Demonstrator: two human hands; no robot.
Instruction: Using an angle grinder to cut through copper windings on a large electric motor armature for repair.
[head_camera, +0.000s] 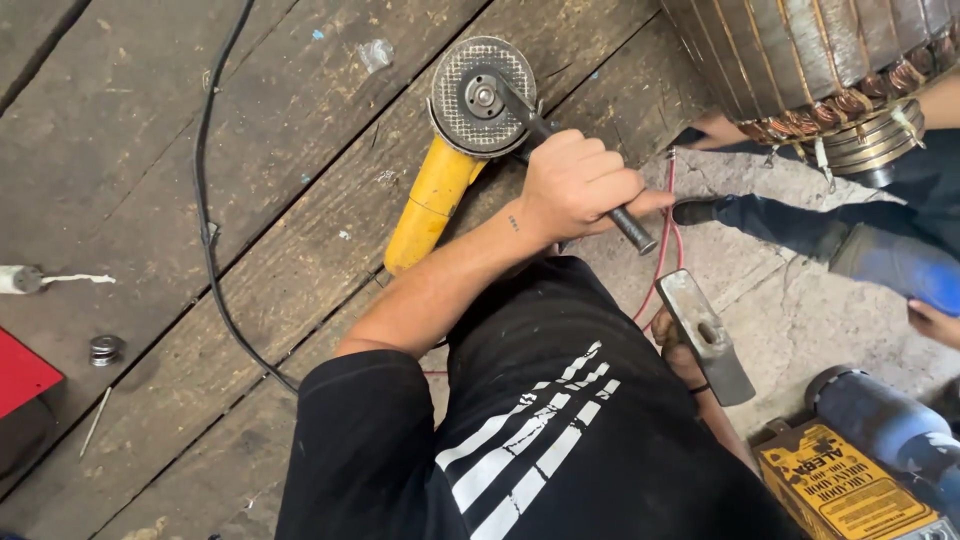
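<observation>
Yellow-bodied angle grinder (437, 195) with grey mesh-faced disc (483, 95) lies disc-up on worn wooden planks (250, 150). Left hand (575, 185) clenched around dark metal spanner (560, 150) seated at disc hub. Right hand (680, 355) mostly hidden behind steel-headed hammer (705, 335); grip cannot be judged. Best keep spanner square on hub, grinder body braced. Black cable (205, 200) runs left; copper-wound motor core (830, 70) and another person's blue sleeve (800, 225) crowd right; open planks left.
</observation>
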